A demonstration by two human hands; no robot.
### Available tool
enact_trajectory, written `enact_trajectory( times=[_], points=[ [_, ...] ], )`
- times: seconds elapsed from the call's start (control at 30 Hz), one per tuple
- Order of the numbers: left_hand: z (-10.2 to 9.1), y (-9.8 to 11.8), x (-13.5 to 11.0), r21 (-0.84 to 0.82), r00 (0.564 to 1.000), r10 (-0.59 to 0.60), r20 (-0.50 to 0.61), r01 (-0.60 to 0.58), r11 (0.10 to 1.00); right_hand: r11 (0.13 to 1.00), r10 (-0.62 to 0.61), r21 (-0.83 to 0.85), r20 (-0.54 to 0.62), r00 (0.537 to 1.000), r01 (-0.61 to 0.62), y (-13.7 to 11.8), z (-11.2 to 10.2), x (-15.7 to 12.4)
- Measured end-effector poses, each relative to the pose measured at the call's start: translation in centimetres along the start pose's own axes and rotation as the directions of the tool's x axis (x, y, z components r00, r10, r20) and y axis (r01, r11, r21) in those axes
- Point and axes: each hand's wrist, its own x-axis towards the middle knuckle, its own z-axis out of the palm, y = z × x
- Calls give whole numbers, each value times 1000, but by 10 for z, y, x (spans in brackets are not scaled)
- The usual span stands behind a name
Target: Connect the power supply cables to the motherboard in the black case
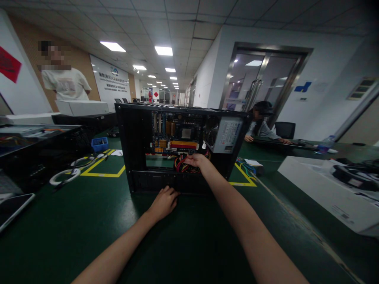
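"Where's the right hand (194, 160)?"
"Mid-frame, fingers at the coloured wires (179, 163) inside a standing computer case (154, 181); I can't tell whether they pinch any."
"And the left hand (164, 203)?"
"Just below, loosely curled at the case's lower edge; its grip I can't tell."
"Around that?"
"A dark green table (85, 213) with yellow tape (103, 174), a blue bin (100, 145) at left, a white box (319, 199) at right. Farther back, ceiling lights (164, 51) near the top, glass doors (244, 81) upper right."
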Motion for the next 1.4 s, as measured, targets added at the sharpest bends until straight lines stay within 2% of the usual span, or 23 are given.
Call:
enact_trajectory(
  times=[0.2, 0.57, 1.4],
  points=[
    [0, 0, 0, -3, 1000, 7, -12, -7, 1000, 1000, 5, 10, 3, 1000, -5, 0, 0, -1],
    [3, -1, 0, -1, 1000, 10, -11, -10, 1000, 996, -27, -87, -17, 999, 25, 1, 6, -14],
    [6, -3, 0, 6, 1000, 17, -18, -17, 1000, 998, -36, -47, -16, 999, 35, 5, 14, -31]
  ],
)
